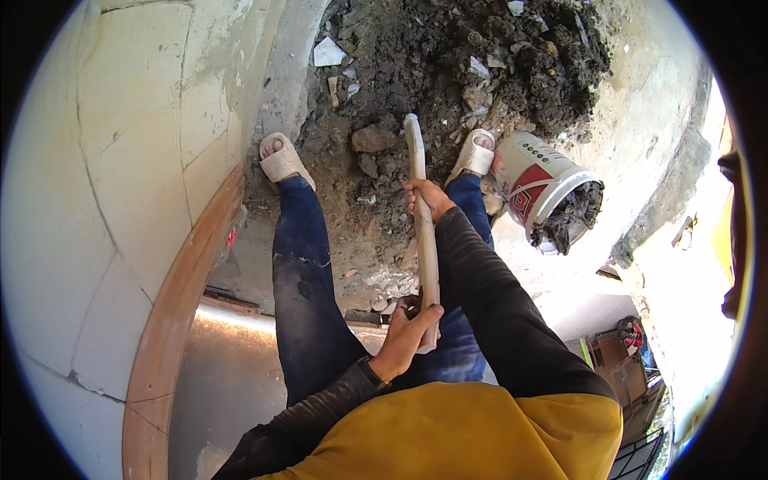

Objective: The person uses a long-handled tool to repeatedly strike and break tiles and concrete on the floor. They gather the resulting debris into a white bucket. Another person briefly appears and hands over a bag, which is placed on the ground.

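Note:
I stand over a heap of dark soil and rubble (448,56), holding a long pale wooden tool handle (422,232) that runs from my waist down toward the ground between my feet. My left hand (408,328) grips the near end of the handle. My right hand (428,198) grips it farther down, closer to the soil. The far end of the handle (414,136) rests against the rubble; its blade is hidden from me. My feet wear pale slide sandals (282,160) on either side of the handle.
A white and red plastic bucket (544,188) filled with dark debris stands just right of my right foot. A tiled wall (120,160) with a wooden frame edge (180,280) lies at the left. Stones (372,140) and white shards (328,52) dot the soil.

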### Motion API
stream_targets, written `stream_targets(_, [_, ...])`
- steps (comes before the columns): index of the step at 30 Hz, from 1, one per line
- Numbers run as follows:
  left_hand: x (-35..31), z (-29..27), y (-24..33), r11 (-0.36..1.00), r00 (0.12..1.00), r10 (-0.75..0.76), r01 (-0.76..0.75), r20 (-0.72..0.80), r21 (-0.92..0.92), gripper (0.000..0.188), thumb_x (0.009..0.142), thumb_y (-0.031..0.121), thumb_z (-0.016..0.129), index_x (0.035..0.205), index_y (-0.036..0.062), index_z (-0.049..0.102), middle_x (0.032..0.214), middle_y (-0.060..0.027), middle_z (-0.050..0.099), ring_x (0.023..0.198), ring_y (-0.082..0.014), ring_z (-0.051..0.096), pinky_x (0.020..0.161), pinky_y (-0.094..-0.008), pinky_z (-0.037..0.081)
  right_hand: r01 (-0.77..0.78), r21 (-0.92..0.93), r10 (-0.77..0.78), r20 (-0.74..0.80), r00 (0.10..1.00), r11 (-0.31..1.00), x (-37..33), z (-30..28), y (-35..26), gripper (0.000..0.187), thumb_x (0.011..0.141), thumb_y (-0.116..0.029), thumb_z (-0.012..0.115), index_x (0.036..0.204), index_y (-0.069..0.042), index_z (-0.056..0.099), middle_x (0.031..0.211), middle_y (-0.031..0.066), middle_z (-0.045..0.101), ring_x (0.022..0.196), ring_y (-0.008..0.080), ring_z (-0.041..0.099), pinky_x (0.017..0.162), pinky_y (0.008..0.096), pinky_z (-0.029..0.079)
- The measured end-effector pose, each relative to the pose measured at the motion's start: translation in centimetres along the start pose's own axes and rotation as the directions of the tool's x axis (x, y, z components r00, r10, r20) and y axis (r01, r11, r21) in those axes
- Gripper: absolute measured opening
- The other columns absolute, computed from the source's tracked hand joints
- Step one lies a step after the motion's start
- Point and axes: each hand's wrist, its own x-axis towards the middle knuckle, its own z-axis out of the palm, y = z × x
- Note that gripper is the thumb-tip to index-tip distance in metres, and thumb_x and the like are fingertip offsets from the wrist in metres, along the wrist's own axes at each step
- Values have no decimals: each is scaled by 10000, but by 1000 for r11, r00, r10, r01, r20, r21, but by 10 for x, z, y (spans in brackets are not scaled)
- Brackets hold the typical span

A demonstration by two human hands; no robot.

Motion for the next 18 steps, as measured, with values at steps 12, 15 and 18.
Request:
stream_targets(12, [-130,151,-24,893,881,-135,-90,454,440,804,866,367,834,1364,-35,346,1233,-176,553,1185,-226,579,985,-390,511,241,448,-397,296,869,861,-281,-62,-64,126,971,-152,622,990,-59,539,759,-34,516,578,61,509,518,233,460])
stream_targets(15, [-148,147,-21,785,846,-97,-259,524,563,927,826,397,851,1428,-64,318,1261,-192,530,1221,-247,531,1030,-381,464,431,501,-554,123,823,751,-346,-56,-72,119,976,-148,620,1000,-55,549,770,-23,526,577,65,514,521,249,475])
stream_targets(18, [-150,97,-5,697,877,-100,-275,470,662,976,808,309,848,1492,-62,259,1268,-170,503,1176,-220,522,1020,-345,438,682,486,-719,-147,680,546,-384,-18,-53,130,981,-156,624,1007,-49,554,769,-6,528,581,81,523,520,260,482])
